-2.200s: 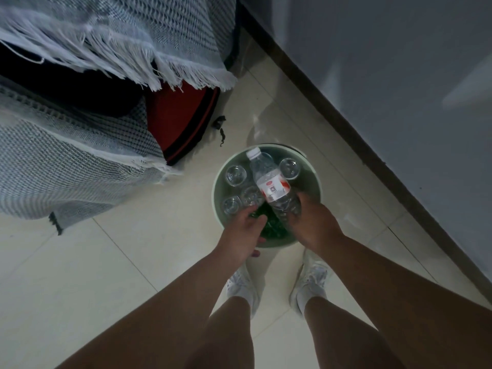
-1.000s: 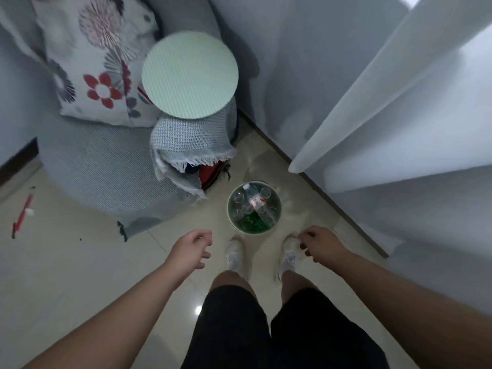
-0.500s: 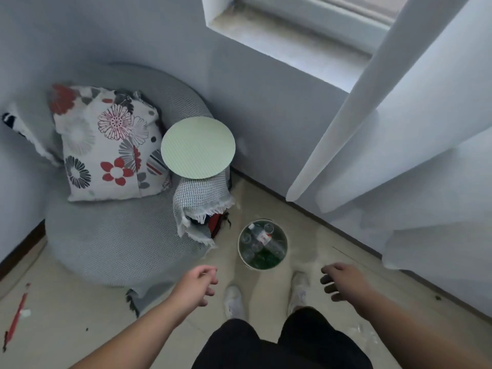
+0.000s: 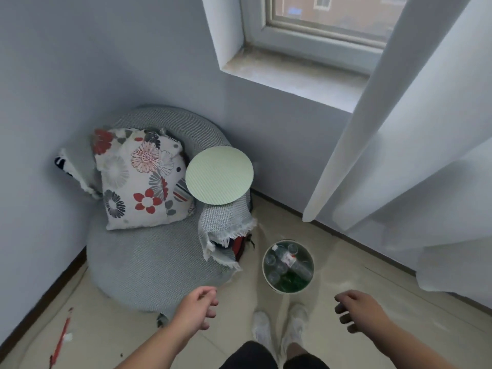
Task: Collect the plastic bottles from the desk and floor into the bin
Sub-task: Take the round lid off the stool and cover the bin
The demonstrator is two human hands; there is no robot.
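Note:
A round pale bin stands on the tiled floor just ahead of my feet. Several clear plastic bottles fill it; one with a red and white label lies across the top, and a green bottle shows at the near side. My left hand hangs low to the left of the bin, fingers loosely curled, holding nothing. My right hand hangs to the right of the bin, fingers apart and empty. Both hands are well clear of the bin.
A grey round seat with a floral cushion fills the corner on the left. A small round pale green table top stands over a fringed grey cloth. White curtain hangs at right under a window. A red stick lies on the floor.
Both hands have let go of the labelled bottle, which now rests in the bin. I have stood up, so the bin looks smaller and the window has come into view.

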